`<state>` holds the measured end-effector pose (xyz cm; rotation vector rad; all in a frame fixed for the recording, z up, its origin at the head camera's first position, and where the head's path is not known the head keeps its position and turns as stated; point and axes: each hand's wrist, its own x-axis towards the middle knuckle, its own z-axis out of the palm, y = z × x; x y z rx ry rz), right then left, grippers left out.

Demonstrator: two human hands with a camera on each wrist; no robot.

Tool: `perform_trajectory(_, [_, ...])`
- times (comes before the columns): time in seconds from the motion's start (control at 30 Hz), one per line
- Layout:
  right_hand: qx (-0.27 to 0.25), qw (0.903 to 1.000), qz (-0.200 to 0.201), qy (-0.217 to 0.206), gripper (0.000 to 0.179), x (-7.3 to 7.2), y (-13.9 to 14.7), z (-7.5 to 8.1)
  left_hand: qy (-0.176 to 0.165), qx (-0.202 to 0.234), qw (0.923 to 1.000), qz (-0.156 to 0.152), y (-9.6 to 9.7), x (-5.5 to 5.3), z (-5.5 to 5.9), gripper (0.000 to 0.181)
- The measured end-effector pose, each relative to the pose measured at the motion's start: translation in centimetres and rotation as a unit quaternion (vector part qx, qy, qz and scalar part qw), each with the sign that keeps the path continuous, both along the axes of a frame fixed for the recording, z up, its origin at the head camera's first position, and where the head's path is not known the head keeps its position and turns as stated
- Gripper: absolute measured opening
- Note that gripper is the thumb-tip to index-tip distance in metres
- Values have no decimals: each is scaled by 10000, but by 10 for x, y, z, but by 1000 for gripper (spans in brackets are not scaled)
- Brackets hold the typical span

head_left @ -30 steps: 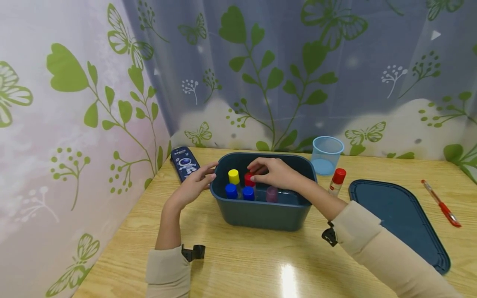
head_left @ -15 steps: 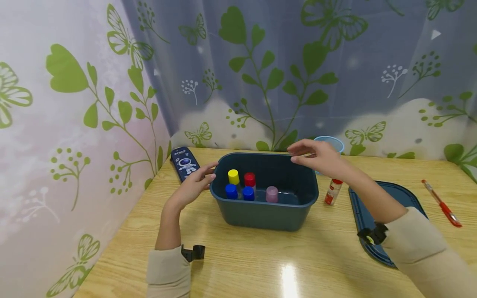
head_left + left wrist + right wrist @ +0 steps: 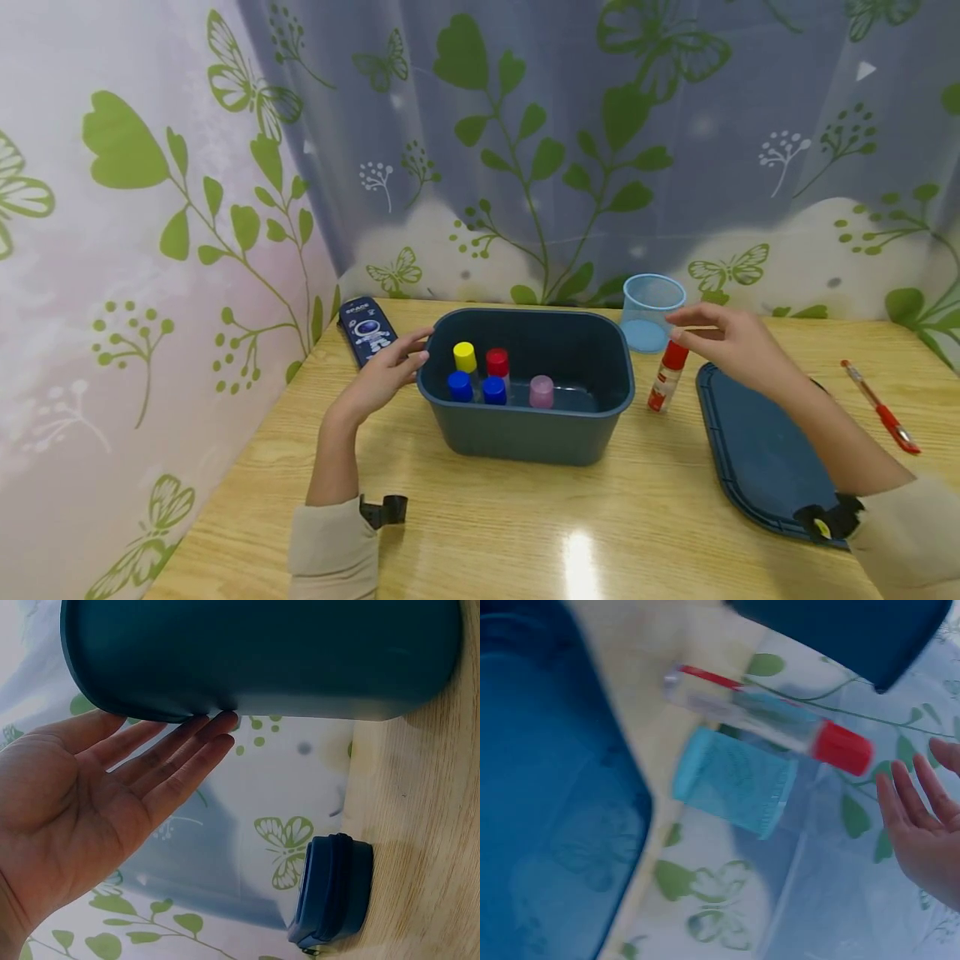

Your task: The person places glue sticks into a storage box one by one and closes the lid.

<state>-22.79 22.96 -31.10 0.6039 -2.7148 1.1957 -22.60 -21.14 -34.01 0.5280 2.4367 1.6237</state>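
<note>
A dark blue-green bin (image 3: 525, 433) stands on the table, with several capped bottles inside: yellow cap (image 3: 465, 357), red cap (image 3: 497, 362), blue caps (image 3: 460, 385) and a pink cap (image 3: 542, 392). My left hand (image 3: 382, 371) touches the bin's left side with extended fingertips, as the left wrist view (image 3: 112, 787) also shows. Right of the bin stands a clear bottle with a red cap (image 3: 667, 375). My right hand (image 3: 735, 346) is spread at its top; in the right wrist view the fingers (image 3: 922, 802) are apart from the red cap (image 3: 844, 748).
A light blue see-through cup (image 3: 651, 317) is behind the bottle. A dark blue lid (image 3: 765, 450) lies under my right forearm, with a red pen (image 3: 881, 408) farther right. At the back left is a dark space-print case (image 3: 367, 332). Curtains hang behind the table.
My right hand has left the red-capped bottle in the bin and moved right, out to the red-capped bottle on the table. My left hand keeps its place at the bin.
</note>
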Motion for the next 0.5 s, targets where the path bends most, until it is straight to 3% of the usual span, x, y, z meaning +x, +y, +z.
perform_trajectory(0.2, [-92, 9994, -333, 42, 39, 2, 5, -29, 26, -29, 10000, -3, -1, 0, 0, 45])
perform_trajectory(0.5, [-166, 9966, -598, 548, 40, 0, 2, -57, -14, -31, 10000, -1, 0, 2, 2, 45])
